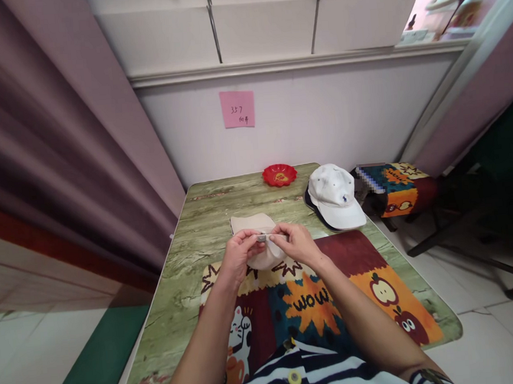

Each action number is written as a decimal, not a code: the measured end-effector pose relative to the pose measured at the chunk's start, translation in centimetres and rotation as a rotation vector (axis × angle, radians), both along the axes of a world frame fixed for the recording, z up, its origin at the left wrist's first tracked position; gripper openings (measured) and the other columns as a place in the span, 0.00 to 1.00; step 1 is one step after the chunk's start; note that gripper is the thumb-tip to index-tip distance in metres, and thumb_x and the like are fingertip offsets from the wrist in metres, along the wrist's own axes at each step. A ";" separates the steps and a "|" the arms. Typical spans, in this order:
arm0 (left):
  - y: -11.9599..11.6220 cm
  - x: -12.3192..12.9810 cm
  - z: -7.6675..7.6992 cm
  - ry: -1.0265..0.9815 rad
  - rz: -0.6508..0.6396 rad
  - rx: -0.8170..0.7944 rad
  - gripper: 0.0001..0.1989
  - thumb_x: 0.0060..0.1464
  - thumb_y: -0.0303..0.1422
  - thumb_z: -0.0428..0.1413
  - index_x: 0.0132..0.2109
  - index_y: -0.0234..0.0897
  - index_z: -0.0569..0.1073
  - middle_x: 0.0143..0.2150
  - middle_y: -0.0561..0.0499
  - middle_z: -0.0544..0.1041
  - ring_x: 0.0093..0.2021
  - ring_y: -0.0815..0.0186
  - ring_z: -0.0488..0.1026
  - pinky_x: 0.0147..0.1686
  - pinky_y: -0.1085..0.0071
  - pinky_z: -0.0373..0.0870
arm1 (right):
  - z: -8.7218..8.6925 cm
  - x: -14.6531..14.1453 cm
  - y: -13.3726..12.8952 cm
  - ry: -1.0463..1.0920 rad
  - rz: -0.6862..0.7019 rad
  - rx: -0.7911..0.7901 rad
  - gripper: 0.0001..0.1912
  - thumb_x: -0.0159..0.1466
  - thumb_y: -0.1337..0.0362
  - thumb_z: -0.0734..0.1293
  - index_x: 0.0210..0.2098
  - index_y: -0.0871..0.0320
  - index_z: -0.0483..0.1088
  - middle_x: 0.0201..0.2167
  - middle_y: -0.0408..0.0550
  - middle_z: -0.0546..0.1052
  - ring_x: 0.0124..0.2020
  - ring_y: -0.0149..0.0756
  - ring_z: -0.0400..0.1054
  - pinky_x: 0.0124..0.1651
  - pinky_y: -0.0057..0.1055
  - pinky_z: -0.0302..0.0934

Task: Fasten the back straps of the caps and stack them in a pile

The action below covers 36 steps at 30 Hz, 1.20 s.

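Observation:
A cream baseball cap [267, 258] rests over the top edge of the patterned mat, its brim [252, 222] pointing away from me. My left hand [242, 251] pinches the cap's back strap from the left, and my right hand [295, 242] pinches the same strap from the right. Between my fingertips shows a small grey metal buckle [261, 238] on the strap. Parts of the cap are hidden behind both hands. To the right, a white cap [334, 192] with a small dark blue emblem lies on top of a dark cap [311, 201].
A red scalloped dish [279, 175] stands at the table's back edge. The colourful mat [312, 306] covers the near part of the green wood-pattern table [178, 269]. A stool with a similar cover [401, 195] is to the right. A purple curtain [76, 111] hangs at left.

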<state>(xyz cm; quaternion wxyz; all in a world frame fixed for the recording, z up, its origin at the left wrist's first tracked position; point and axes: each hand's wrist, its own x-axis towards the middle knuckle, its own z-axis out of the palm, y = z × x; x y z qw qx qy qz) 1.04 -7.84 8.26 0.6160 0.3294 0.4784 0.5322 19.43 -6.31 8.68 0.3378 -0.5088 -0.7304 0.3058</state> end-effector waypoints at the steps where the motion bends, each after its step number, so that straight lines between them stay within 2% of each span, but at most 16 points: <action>1: 0.1 -0.1 -0.1 0.006 0.005 -0.003 0.19 0.37 0.37 0.71 0.35 0.32 0.75 0.30 0.49 0.80 0.28 0.68 0.77 0.34 0.71 0.76 | -0.1 0.2 0.0 0.000 -0.004 -0.007 0.10 0.62 0.57 0.66 0.31 0.56 0.75 0.21 0.40 0.72 0.21 0.29 0.58 0.29 0.26 0.48; 5: 0.1 0.0 -0.3 0.001 -0.009 0.006 0.20 0.38 0.37 0.71 0.36 0.32 0.75 0.31 0.49 0.80 0.28 0.67 0.78 0.34 0.71 0.76 | -0.2 0.5 0.1 0.000 -0.019 -0.004 0.09 0.61 0.59 0.66 0.30 0.56 0.75 0.23 0.41 0.73 0.22 0.29 0.59 0.29 0.26 0.48; 12: -0.2 0.2 -0.5 -0.005 -0.024 0.033 0.21 0.34 0.32 0.73 0.36 0.32 0.75 0.30 0.49 0.81 0.28 0.68 0.77 0.34 0.73 0.76 | 0.2 -0.2 -0.2 0.024 -0.012 -0.010 0.09 0.61 0.60 0.66 0.29 0.56 0.75 0.19 0.39 0.68 0.21 0.29 0.57 0.29 0.26 0.48; 19: -0.4 0.0 -0.5 -0.008 -0.030 0.022 0.20 0.35 0.34 0.73 0.35 0.32 0.76 0.30 0.50 0.80 0.27 0.70 0.77 0.32 0.75 0.75 | 0.2 -0.2 -0.5 -0.018 -0.014 0.043 0.09 0.61 0.59 0.67 0.29 0.56 0.76 0.20 0.40 0.72 0.21 0.29 0.58 0.30 0.26 0.49; 26: -0.6 0.4 0.0 -0.055 -0.101 -0.043 0.20 0.31 0.30 0.73 0.35 0.32 0.77 0.31 0.48 0.82 0.30 0.68 0.78 0.36 0.72 0.76 | 0.1 -0.8 -0.4 -0.071 -0.019 0.070 0.08 0.61 0.61 0.67 0.30 0.55 0.77 0.22 0.41 0.75 0.22 0.30 0.60 0.31 0.27 0.50; 33: -0.4 0.0 0.3 -0.014 -0.041 -0.006 0.19 0.33 0.32 0.73 0.35 0.32 0.78 0.30 0.49 0.81 0.28 0.69 0.77 0.34 0.74 0.75 | -0.3 -0.2 -0.4 0.064 0.007 -0.003 0.12 0.62 0.55 0.68 0.32 0.56 0.78 0.26 0.43 0.78 0.26 0.32 0.65 0.32 0.26 0.52; 36: -0.4 -0.1 0.4 -0.003 -0.035 -0.005 0.19 0.33 0.33 0.73 0.35 0.32 0.78 0.29 0.49 0.81 0.27 0.70 0.76 0.33 0.74 0.74 | -0.4 -0.1 -0.3 0.055 0.010 -0.018 0.12 0.62 0.56 0.67 0.31 0.56 0.78 0.24 0.42 0.76 0.25 0.33 0.65 0.30 0.27 0.52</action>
